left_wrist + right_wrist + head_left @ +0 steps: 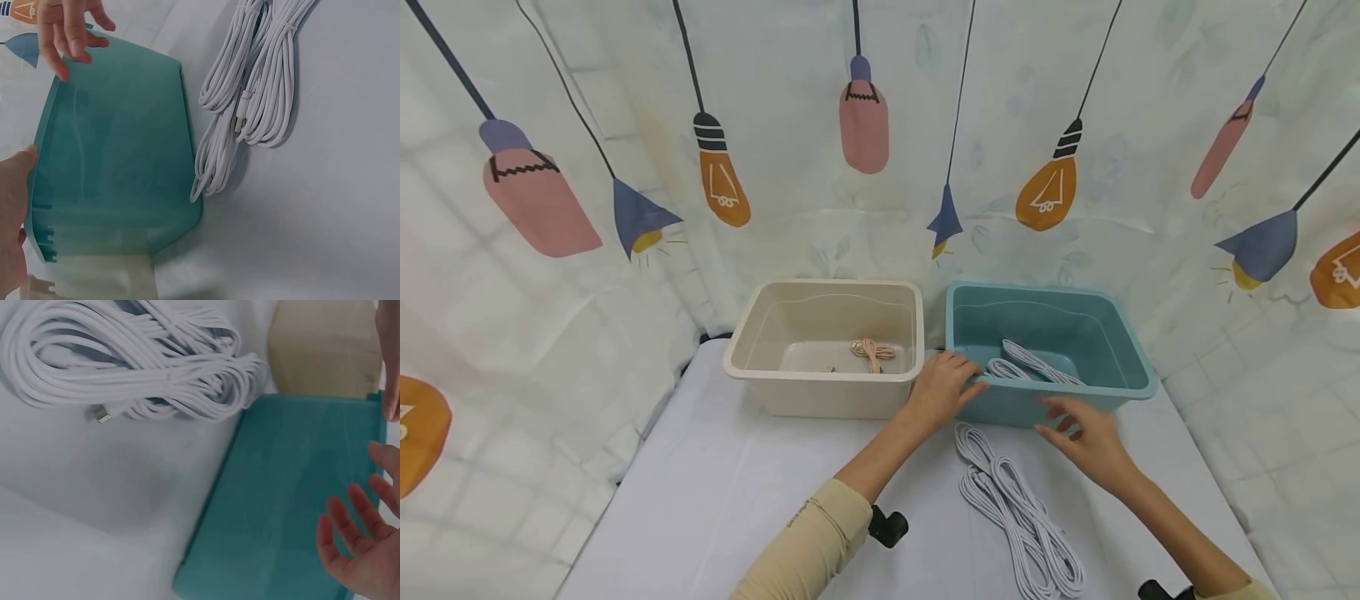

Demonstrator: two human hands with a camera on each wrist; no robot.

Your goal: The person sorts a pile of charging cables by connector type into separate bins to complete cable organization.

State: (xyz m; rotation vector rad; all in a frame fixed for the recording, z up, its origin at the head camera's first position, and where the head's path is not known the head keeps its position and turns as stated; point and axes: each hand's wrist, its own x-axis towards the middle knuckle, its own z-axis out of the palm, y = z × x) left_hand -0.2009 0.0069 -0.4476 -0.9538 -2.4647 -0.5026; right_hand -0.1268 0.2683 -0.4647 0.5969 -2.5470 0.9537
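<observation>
My left hand (pixel 942 387) grips the front left corner of a teal bin (pixel 1018 408), its fingers over the rim and thumb on the outer side. In front of the bin's right half, my right hand (pixel 1090 446) hangs with nothing in it, fingers loosely curled. Inside the bin lie bundled white cables (pixel 1037 363). More coiled white cables (pixel 1022 521) rest on the table between my forearms, with a metal plug end (pixel 102 414) showing in the right wrist view.
Left of the teal bin stands a beige bin (pixel 820 397) holding a tied light-brown cable (pixel 874 352) and a tiny item near its front wall. A white cloth (pixel 737 475) covers the table. Behind the bins hangs a curtain (pixel 775 125) printed with lamps.
</observation>
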